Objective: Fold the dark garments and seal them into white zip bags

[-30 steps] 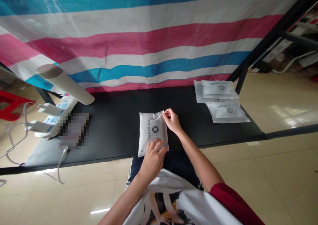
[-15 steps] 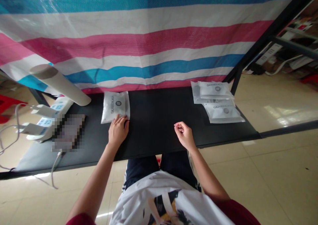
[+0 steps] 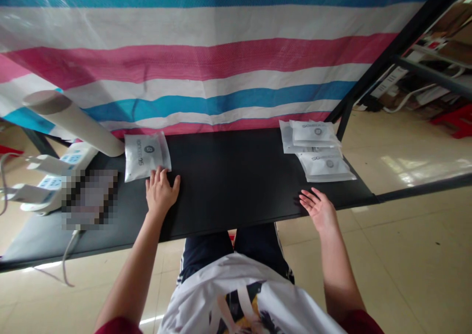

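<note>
Right hand point(image 3: 320, 211): loosely open, empty, at the front edge of the table point(image 3: 224, 186). Left hand point(image 3: 160, 195): fingers spread, tips at the near edge of the white pouch point(image 3: 142, 159) just beyond, contact uncertain, nothing gripped; pouch lies flat, presumably for stability. Beyond the right hand, stacked pouches point(image 3: 320, 166) overlap, probably to save room.

Head-worn view, facing forward, angled down

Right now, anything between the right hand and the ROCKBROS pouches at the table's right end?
Nothing visible: between the right hand and the stacked ROCKBROS pouches just beyond it, only black tabletop shows.
</note>
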{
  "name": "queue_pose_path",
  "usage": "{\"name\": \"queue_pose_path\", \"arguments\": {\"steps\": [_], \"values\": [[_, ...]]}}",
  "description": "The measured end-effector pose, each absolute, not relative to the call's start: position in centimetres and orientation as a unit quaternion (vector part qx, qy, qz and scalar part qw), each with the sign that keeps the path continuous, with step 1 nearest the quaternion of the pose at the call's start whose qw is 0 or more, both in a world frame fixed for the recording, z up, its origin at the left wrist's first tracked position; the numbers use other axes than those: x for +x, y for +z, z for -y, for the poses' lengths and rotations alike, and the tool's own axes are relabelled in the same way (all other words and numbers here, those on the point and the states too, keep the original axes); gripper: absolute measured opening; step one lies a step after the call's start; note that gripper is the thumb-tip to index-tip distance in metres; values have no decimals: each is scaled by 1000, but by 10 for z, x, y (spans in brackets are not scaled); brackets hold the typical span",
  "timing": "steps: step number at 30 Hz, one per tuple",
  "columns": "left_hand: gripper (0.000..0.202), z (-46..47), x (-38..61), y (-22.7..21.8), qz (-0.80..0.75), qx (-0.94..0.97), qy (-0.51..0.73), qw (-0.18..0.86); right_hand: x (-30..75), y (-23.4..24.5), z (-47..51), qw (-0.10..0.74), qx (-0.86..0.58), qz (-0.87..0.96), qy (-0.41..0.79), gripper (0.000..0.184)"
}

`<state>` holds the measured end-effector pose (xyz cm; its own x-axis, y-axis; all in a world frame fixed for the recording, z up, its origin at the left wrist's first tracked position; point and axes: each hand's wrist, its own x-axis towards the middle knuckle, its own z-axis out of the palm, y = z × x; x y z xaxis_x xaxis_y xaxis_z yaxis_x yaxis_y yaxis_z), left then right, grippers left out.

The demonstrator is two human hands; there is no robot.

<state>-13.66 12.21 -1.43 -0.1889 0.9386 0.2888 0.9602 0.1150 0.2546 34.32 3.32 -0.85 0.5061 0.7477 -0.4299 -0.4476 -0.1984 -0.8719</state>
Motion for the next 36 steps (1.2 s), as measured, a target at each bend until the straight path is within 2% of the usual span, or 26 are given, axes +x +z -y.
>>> {"name": "queue_pose_path", "arguments": {"steps": [5,11,15,17,20,24,27,32,34,36], "values": [[60,-119,-136,-15,740,-635,-219,25,365,1,-57,541,-668,166,482,23],[60,-111,-133,-15,715,-661,-225,36,373,-3,-79,573,-673,180,432,22],[60,-106,-131,-14,707,-665,-235,42,349,-4,-66,565,-656,210,455,30],[58,-106,-130,-11,700,-668,-248,47,324,-3,-50,533,-640,253,492,38],[53,-109,-121,-3,679,-679,-278,37,279,-1,-20,438,-614,320,574,50],[46,-115,-92,20,637,-698,-327,-4,228,0,7,294,-526,396,693,53],[42,-120,-62,39,599,-718,-350,-55,206,0,10,218,-464,444,735,53],[35,-132,-19,56,532,-770,-322,-142,211,7,-4,125,-457,525,707,45],[35,-139,-6,56,515,-793,-286,-156,221,10,-14,123,-480,560,664,43],[37,-145,6,55,504,-811,-246,-168,229,10,-29,162,-520,581,605,42]]}}
